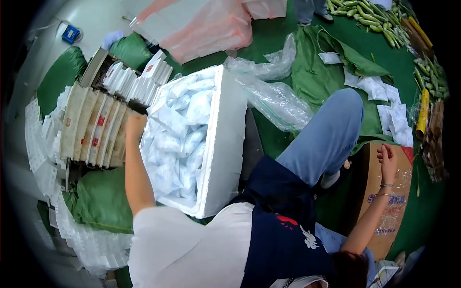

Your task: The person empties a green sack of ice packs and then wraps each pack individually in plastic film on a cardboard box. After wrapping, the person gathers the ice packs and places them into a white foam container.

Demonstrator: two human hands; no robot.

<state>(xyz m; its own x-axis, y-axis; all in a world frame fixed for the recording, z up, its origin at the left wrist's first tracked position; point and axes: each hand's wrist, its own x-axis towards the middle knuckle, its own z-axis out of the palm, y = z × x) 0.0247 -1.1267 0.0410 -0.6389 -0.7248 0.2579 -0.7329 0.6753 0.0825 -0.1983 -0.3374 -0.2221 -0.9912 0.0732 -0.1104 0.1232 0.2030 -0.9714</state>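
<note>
A large white foam box stands tilted in the view, filled with several clear bags of pale bluish contents, perhaps ice packs. My left hand is at the box's left rim, between it and a stack of cream-coloured slabs or lids; its fingers are mostly hidden, so its grip does not show. Off to the right, my right hand is raised over a brown cardboard box. Its fingers are loosely bent and apart, with nothing in them.
Clear plastic wrap and a green sheet lie beyond the foam box, with white packs on the sheet. Long green vegetables are heaped at far right. Another person's feet show at the top. Green sacks sit at left.
</note>
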